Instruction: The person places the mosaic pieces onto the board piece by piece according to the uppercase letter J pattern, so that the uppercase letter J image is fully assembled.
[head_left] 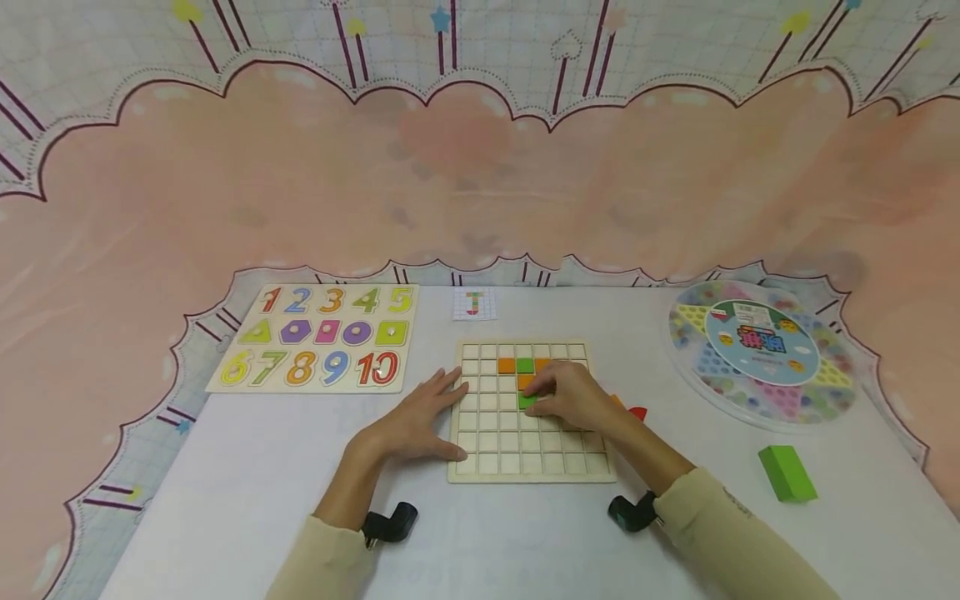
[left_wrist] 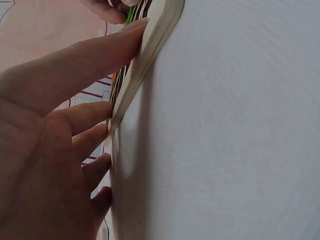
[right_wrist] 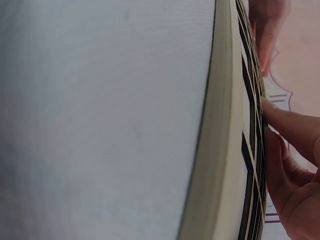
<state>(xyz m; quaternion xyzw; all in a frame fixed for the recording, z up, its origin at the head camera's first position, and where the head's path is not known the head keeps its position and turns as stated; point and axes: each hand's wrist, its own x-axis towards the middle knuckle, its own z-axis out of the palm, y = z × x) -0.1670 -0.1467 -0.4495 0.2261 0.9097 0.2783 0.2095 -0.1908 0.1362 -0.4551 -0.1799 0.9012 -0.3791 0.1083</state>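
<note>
Resting with fingers and thumb spread wide, the left hand [head_left: 416, 421] touches the left edge of the grid board [head_left: 532, 478], which lies mid-table. The right hand [head_left: 573, 396], narrowed, pinches the near green tile [head_left: 527, 402] on the board, just nearer than an orange tile [head_left: 526, 381]. A small pattern card [head_left: 474, 304] lies beyond the board's far edge, a green block [head_left: 787, 473] well to its right.

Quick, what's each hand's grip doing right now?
Left hand: open, thumb and fingers spread, touching the left edge of the board.
Right hand: closed, apparently pinching a green tile on the board.
</note>
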